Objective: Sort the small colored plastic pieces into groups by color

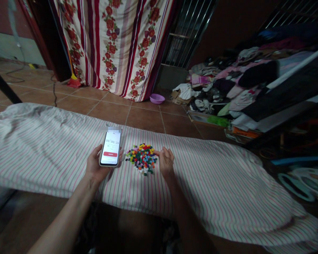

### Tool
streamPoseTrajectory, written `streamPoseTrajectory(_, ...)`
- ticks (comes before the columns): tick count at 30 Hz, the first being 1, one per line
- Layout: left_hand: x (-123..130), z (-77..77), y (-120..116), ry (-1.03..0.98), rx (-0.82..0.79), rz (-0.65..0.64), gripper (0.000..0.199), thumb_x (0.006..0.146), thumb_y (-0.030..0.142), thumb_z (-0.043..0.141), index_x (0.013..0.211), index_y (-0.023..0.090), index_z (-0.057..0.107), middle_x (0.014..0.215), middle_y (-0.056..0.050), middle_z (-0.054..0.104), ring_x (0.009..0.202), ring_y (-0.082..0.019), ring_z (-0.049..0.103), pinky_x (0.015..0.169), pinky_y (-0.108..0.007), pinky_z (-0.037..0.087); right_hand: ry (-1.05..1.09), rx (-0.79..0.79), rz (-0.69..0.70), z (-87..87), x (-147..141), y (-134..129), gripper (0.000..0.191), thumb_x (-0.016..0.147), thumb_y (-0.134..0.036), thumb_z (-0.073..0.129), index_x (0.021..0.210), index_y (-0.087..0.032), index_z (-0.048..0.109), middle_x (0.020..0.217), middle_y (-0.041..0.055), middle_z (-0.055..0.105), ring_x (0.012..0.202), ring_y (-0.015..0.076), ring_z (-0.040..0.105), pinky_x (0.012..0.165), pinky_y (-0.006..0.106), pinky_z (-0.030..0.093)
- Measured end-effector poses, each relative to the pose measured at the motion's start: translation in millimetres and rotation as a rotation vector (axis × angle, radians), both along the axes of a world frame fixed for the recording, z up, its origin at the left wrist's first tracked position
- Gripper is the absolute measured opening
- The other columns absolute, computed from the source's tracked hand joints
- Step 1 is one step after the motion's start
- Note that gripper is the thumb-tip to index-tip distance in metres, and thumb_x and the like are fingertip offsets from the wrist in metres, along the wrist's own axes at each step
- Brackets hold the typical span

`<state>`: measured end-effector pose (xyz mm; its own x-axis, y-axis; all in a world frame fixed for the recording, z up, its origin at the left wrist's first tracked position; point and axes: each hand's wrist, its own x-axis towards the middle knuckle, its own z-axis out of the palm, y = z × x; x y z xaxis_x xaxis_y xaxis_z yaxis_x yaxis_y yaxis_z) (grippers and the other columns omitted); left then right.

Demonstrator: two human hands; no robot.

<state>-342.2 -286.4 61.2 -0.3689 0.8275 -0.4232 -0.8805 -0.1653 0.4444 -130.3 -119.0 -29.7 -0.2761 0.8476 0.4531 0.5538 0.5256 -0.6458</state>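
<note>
My left hand (95, 165) holds a lit phone (110, 148) upright, its screen facing me with a timer reading 00:00:24 and a red button. To the right of the phone, a pile of small multicoloured pieces (143, 158) lies on a striped cloth (206, 173). My right hand (166, 160) is at the pile's right edge, its index finger stretched toward the pieces and the other fingers loosely bent and apart. Nothing shows in the right hand. Whether the index fingertip touches a piece is too small to tell.
Beyond the cloth-covered surface is a tiled floor (100, 109) with a purple basin (157, 98). A floral curtain (116, 46) hangs behind it. Heaped clothes (228, 77) and a dark slanted frame stand at the right. A red broom head (74, 82) rests at the left.
</note>
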Motion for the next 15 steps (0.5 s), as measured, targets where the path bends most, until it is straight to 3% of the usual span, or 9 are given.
streamPoseTrajectory(3,-0.6,-0.2,-0.5,0.023,0.002,0.001,0.057,0.083,0.034,0.048,0.134,0.009,0.047,0.106,-0.022,0.068,0.095,-0.034,0.067,0.079,-0.053,0.055,0.023,-0.006,-0.162,-6.0,-0.9,7.3,0.065,0.095,-0.058,0.022,0.091,-0.02,0.075,0.124,0.017,0.057,0.134,0.033,0.03,0.107,0.062,0.023)
streamPoseTrajectory(6,-1.7,1.0,-1.1,0.024,0.004,-0.014,0.056,0.084,0.034,0.046,0.134,0.008,0.047,0.102,-0.021,0.069,0.093,-0.033,0.067,0.08,-0.053,0.055,-0.023,-0.082,-0.218,-11.2,-2.6,10.3,0.064,0.093,-0.06,0.024,0.093,-0.02,0.075,0.13,0.0185,0.052,0.135,0.0369,0.028,0.104,0.066,0.023)
streamPoseTrajectory(9,-2.3,2.7,-1.5,0.013,0.003,-0.011,0.057,0.084,0.033,0.046,0.134,0.007,0.045,0.101,-0.022,0.069,0.092,-0.034,0.067,0.08,-0.054,0.054,-0.022,-0.103,-0.19,-10.4,-5.1,8.7,0.06,0.093,-0.058,0.027,0.093,-0.021,0.075,0.13,0.0175,0.053,0.135,0.0366,0.028,0.105,0.066,0.021)
streamPoseTrajectory(15,-2.0,2.5,-1.2,0.009,0.003,-0.006,0.058,0.083,0.033,0.048,0.134,0.008,0.046,0.104,-0.022,0.069,0.094,-0.035,0.067,0.082,-0.056,0.054,-0.045,-0.064,-0.01,5.3,-10.9,-1.1,0.063,0.097,-0.047,0.02,0.073,-0.022,0.073,0.118,0.0128,0.062,0.136,0.0276,0.03,0.112,0.057,0.018)
